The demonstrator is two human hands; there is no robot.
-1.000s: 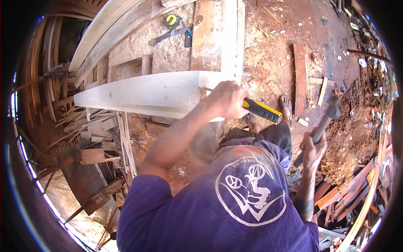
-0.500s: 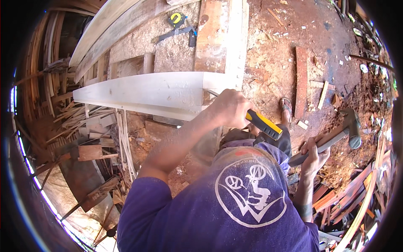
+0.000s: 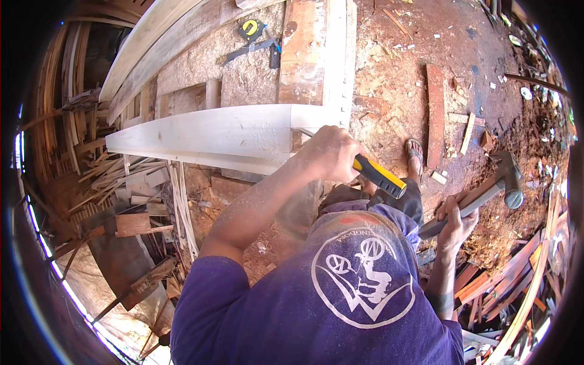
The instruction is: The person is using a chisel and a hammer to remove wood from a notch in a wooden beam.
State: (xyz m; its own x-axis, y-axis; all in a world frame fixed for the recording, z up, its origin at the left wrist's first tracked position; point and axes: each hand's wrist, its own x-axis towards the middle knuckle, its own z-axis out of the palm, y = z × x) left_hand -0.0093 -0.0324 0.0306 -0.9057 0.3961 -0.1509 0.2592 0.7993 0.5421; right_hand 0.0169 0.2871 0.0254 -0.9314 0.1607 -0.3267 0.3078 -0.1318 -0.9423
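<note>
My left hand (image 3: pixel 329 153) is closed around a chisel (image 3: pixel 380 176) with a yellow and black handle. Its handle sticks out toward my body, and a bit of blade shows beyond my fingers at a dark notch near the end of a pale wooden board (image 3: pixel 201 134). My hand hides part of that notch. Out to the right, my right hand (image 3: pixel 455 224) grips a claw hammer (image 3: pixel 483 201) by its grey handle. The hammer's metal head points away from me, well apart from the chisel.
A yellow and black tape measure (image 3: pixel 251 29) and a dark try square (image 3: pixel 255 51) lie on the bench beyond the board. Scrap wood (image 3: pixel 135 224) is heaped at the left, and long offcuts (image 3: pixel 511 277) at the right. A reddish plank (image 3: pixel 434 115) lies on the shaving-strewn floor.
Both hands keep their grips on the chisel and hammer. Only a slight shift of the whole view shows, with the hammer head a touch higher in the picture.
</note>
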